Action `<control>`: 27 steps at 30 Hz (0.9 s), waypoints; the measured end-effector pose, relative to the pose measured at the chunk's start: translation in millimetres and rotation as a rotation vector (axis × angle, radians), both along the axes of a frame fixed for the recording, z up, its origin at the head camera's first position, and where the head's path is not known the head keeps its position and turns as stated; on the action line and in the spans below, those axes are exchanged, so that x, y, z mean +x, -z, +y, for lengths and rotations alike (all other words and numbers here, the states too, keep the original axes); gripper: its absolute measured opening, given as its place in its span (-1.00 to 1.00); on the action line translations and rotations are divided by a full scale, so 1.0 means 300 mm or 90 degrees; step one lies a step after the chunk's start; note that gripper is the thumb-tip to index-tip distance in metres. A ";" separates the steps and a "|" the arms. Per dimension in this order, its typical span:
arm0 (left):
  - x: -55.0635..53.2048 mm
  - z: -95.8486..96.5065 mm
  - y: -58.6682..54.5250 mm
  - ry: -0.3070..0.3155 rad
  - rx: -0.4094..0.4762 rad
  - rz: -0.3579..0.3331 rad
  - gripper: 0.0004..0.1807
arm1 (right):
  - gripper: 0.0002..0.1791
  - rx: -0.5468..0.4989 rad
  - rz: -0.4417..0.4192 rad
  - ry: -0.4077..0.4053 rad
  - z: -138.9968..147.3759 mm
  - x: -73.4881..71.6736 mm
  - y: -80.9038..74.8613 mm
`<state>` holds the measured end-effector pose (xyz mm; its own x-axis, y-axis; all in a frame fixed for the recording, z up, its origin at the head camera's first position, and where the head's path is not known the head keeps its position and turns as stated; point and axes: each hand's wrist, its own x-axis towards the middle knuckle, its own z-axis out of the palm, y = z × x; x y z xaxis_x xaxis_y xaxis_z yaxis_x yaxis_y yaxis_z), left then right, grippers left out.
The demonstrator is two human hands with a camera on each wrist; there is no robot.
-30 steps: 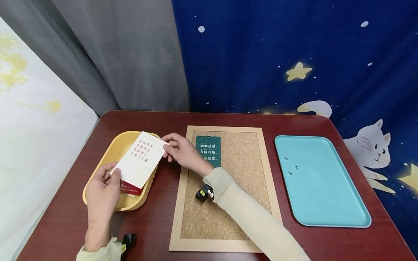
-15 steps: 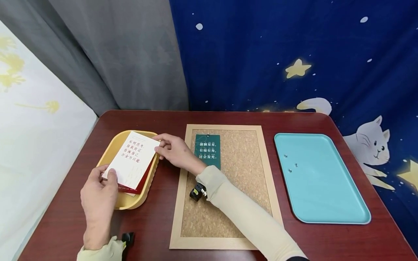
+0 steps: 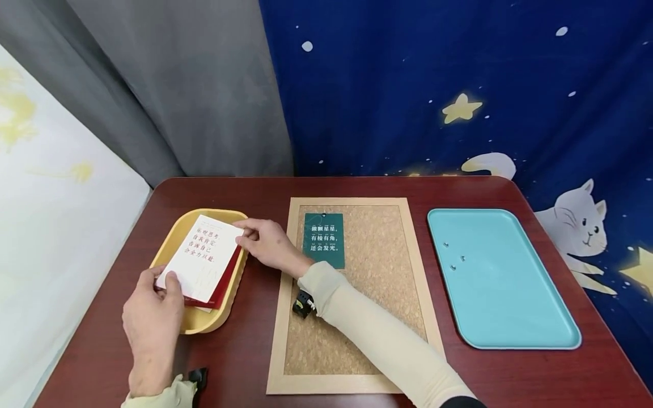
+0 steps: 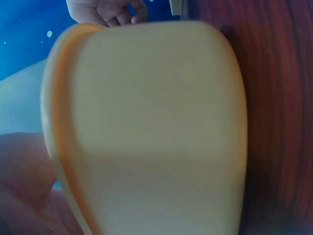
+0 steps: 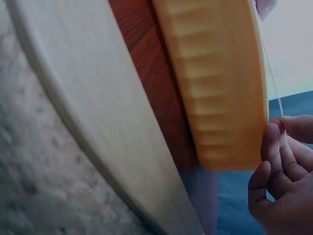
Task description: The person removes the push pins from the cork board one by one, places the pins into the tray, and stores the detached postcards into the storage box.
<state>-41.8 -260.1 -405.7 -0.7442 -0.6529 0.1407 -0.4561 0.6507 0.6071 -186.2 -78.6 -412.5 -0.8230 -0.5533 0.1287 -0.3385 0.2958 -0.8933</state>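
Observation:
A white card [image 3: 200, 258] with red Chinese characters lies tilted over the yellow basket [image 3: 165, 249]. My left hand [image 3: 154, 311] pinches its lower left corner, thumb on top. At the upper right corner my right hand [image 3: 270, 243] pinches the card between thumb and fingers. The right wrist view shows that hand [image 5: 288, 176] beside the basket wall [image 5: 220, 88], with the card seen edge-on as a thin line. Under the white card a red card [image 3: 223, 286] shows in the basket. In the left wrist view the basket [image 4: 156, 98] hides most of the work.
A wood-framed corkboard [image 3: 377, 317] lies mid-table under my right forearm, with a dark green card [image 3: 324, 241] of white characters near its top left. At the right sits a turquoise tray [image 3: 510, 283] holding several small shiny pieces [image 3: 453, 267]. Curtains hang behind the table.
Both hands have moved left with the white card, which now lies more over the basket. More of the red card beneath shows along its right side.

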 end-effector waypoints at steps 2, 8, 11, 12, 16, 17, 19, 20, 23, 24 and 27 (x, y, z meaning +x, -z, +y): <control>0.008 -0.004 0.008 0.006 -0.015 0.002 -0.53 | -0.61 0.009 0.002 -0.004 -0.005 0.007 0.005; 0.002 -0.009 0.020 0.038 -0.049 0.020 -0.58 | -0.61 0.041 0.036 0.011 -0.011 0.011 -0.003; -0.002 -0.006 0.029 0.044 -0.053 0.024 -0.59 | -0.61 0.090 0.080 0.022 -0.014 0.011 -0.009; -0.002 -0.003 0.032 0.046 -0.053 0.025 -0.60 | -0.61 0.110 0.099 0.029 -0.015 0.011 -0.010; -0.002 0.004 0.035 0.052 -0.075 0.040 -0.59 | -0.62 0.176 0.159 0.052 -0.027 0.015 -0.018; -0.002 0.007 0.036 0.053 -0.084 0.045 -0.59 | -0.62 0.185 0.167 0.054 -0.030 0.014 -0.019; -0.002 0.012 0.038 0.053 -0.105 0.053 -0.60 | -0.62 0.199 0.180 0.051 -0.034 0.011 -0.018; -0.001 0.014 0.039 0.053 -0.115 0.051 -0.61 | -0.62 0.204 0.186 0.047 -0.036 0.010 -0.018; 0.000 0.020 0.042 0.056 -0.125 0.042 -0.61 | -0.62 0.228 0.209 0.045 -0.042 0.005 -0.016; 0.000 0.021 0.042 0.058 -0.125 0.037 -0.61 | -0.62 0.237 0.218 0.046 -0.043 0.004 -0.015; 0.000 0.023 0.042 0.061 -0.121 0.021 -0.60 | -0.63 0.261 0.240 0.051 -0.047 0.002 -0.015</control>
